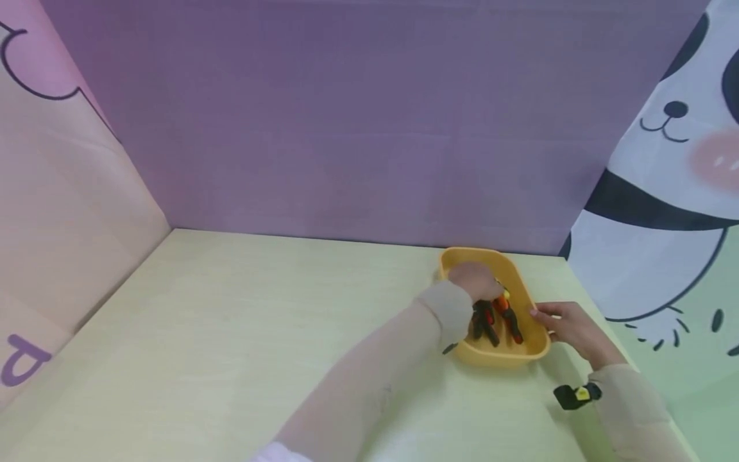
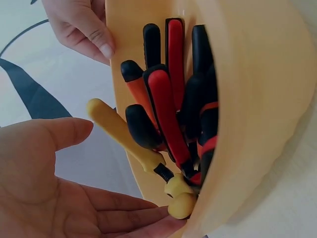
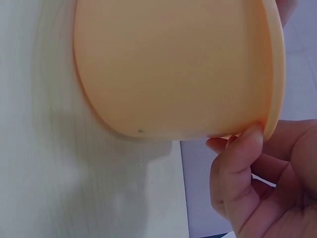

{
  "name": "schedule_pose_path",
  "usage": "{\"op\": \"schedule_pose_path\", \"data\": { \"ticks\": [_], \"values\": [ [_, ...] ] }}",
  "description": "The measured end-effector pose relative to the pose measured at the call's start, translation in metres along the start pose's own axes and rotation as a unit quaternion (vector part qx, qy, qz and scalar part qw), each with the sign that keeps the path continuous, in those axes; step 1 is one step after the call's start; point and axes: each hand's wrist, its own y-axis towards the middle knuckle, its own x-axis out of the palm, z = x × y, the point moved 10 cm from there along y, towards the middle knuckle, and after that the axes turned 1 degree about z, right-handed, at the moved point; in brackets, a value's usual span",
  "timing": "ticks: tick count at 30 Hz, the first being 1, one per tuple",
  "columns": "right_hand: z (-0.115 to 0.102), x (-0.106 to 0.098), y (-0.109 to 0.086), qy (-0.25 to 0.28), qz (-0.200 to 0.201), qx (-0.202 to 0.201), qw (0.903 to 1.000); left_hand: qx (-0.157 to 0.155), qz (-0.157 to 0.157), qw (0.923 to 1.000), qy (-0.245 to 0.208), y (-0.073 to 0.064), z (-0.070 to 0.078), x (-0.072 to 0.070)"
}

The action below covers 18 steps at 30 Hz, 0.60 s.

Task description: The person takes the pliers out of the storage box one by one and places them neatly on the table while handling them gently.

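A yellow-orange plastic basin stands at the right of the table with several hand tools in it. My left hand reaches down into it. In the left wrist view its fingers are extended, with the thumb apart from them. Their tips are at the rounded end of a yellow tool with a short black middle section. Beside it lie red-and-black handles and an orange-and-black handle. My right hand pinches the basin's rim between thumb and fingers on the right side.
The pale wooden table extends to the left of the basin. A purple panel rises along the back edge, and a panda-printed panel borders the right side. A small black device sits at my right wrist.
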Motion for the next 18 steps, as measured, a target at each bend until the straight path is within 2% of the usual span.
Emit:
{"op": "schedule_pose_path", "data": {
  "ticks": [5, 11, 18],
  "values": [
    [0.0022, -0.0019, -0.0001, 0.001, 0.005, 0.007, 1.0, -0.003, -0.009, 0.9999, -0.009, 0.0006, 0.0013, 0.0025],
    [0.0073, -0.0025, -0.002, -0.002, 0.002, 0.024, 0.9997, -0.025, -0.016, 0.9987, -0.042, -0.0012, -0.0033, 0.0082],
    [0.0028, -0.0006, -0.005, 0.003, 0.003, 0.009, 1.0, 0.025, -0.015, 0.9991, -0.032, -0.0038, 0.0012, 0.0089]
  ]
}}
